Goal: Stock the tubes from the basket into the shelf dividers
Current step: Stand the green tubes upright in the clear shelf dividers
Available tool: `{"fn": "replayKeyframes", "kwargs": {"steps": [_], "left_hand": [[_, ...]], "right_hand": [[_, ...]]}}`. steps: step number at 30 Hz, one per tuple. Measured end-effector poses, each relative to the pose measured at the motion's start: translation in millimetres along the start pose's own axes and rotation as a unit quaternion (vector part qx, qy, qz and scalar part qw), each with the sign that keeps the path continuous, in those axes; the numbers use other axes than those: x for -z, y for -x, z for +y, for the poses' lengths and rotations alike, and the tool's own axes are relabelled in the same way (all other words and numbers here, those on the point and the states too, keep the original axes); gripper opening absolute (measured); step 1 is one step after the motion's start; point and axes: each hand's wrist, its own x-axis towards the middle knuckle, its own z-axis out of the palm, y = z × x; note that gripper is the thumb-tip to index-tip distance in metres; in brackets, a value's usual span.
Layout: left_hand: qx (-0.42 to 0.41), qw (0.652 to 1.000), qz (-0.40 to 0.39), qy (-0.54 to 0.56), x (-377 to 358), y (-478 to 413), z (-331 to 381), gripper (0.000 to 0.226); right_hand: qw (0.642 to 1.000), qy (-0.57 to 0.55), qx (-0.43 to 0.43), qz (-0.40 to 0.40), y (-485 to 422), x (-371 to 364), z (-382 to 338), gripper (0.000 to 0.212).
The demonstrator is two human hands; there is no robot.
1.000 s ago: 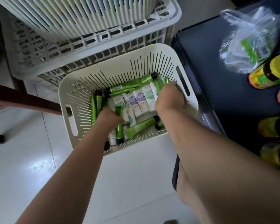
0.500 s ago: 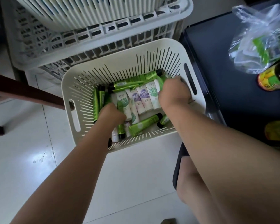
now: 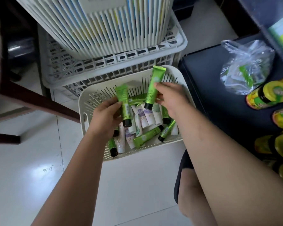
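The left hand (image 3: 107, 118) curls its fingers and thumb round a green tube (image 3: 123, 101), cap down and crimped end up, just above the left half of the basket (image 3: 87, 110). The right hand (image 3: 171, 98) pinches a second green tube (image 3: 153, 86) near its middle, the same way up, above the basket's far right corner. Gripping each tube by the body with the cap down probably keeps the label in sight and would let it go cap-first into a slot without turning. The two tubes are clear of the pile and apart from each other, one per hand, which suggests matching ones are being picked out so a divider gets one kind. Inside the basket the other tubes (image 3: 147, 116) lie loose and criss-crossed, white ones in the middle and green ones toward the near and right sides, so choosing by colour takes some sorting. The basket stands on the floor (image 3: 31, 160), just in front of the stacked crates (image 3: 114, 62) and near the person's knee (image 3: 196, 201), likely for an easy reach. Right of the basket a dark shelf (image 3: 219, 82) carries a clear plastic bag (image 3: 245, 67) and yellow-capped bottles (image 3: 266, 97). No dividers can be made out there. With the basket this full, the stocking looks barely begun.
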Motion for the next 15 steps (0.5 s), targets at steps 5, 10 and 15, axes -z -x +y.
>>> {"fn": "replayKeyframes", "kwargs": {"steps": [5, 10, 15], "left_hand": [[0.011, 0.996, -0.028, 0.081, -14, 19, 27, 0.022], [-0.036, 0.999, -0.033, -0.009, -43, 52, 60, 0.028], [-0.107, 0.987, -0.047, -0.110, -74, 100, 96, 0.019]], "right_hand": [[0.997, -0.069, -0.031, -0.030, 34, -13, -25, 0.016], [0.999, -0.018, 0.027, -0.027, 75, -12, -52, 0.012], [0.996, 0.033, 0.085, -0.008, 134, 9, -86, 0.019]]}}
